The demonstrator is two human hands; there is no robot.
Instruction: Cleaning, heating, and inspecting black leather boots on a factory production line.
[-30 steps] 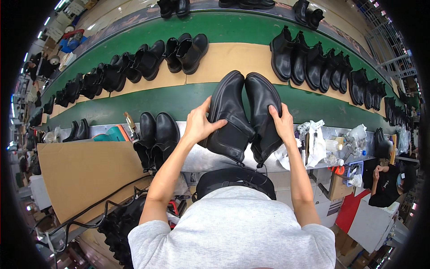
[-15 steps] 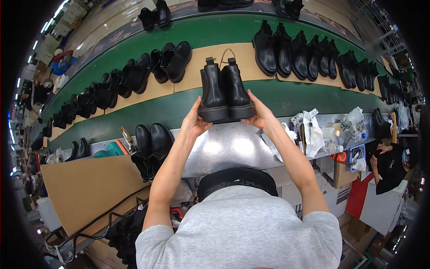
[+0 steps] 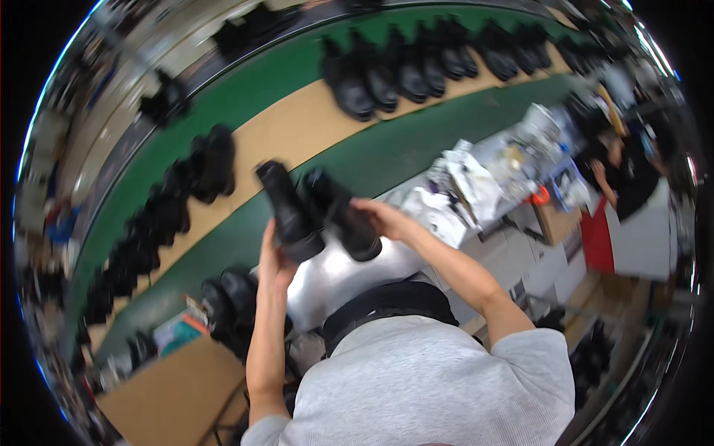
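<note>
A pair of black ankle boots is held up over the metal work plate, one boot in each hand. My left hand is closed on the left boot near its heel. My right hand grips the right boot by its outer side. Both boots tilt with their heels toward me, and a gap shows between their soles. Motion blur softens their details. Another black pair rests beside my left forearm.
Rows of black boots line a tan cardboard strip on the green belt. White crumpled paper and small bottles lie to the right. A cardboard sheet is at lower left. A co-worker in black sits at far right.
The whole view has turned and blurred. The boots, upright and side by side before, are now tilted, lower and farther left, with their heels drawn apart. Both hands still hold them.
</note>
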